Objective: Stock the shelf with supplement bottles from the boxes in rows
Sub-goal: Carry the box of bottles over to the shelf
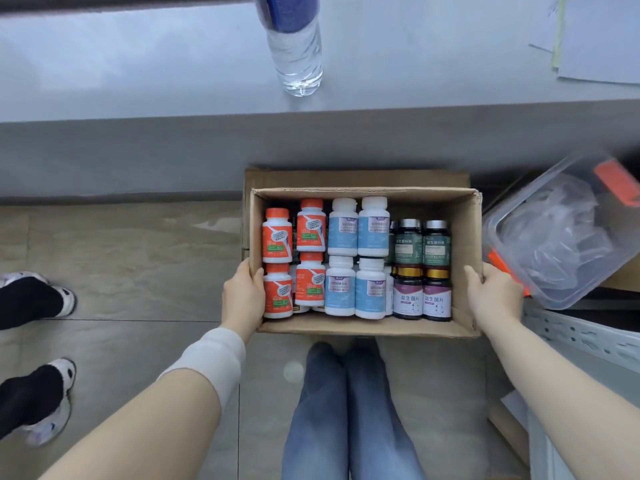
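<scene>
Two-handed grip on the open cardboard box [363, 328], left hand [242, 293] curled over its left wall and right hand [494, 295] over its right, supplement bottles [341, 289] lying in rows between the fingers [258, 276], water bottle [298, 57] upright on the desk [138, 67] well beyond them.

The supplement bottles [356, 258] are laid in the box [363, 329] in two rows, one at 12 o'clock of the other. The box is gripped at its 9 o'clock wall by the left hand [242, 289] and at its 3 o'clock wall by the right hand [493, 292] — a plastic container [561, 237] is set just beside it at 2 o'clock. On the counter [138, 64], at 12 o'clock of the box, a water bottle [298, 53] is stood, with papers [602, 36] at 1 o'clock.
</scene>
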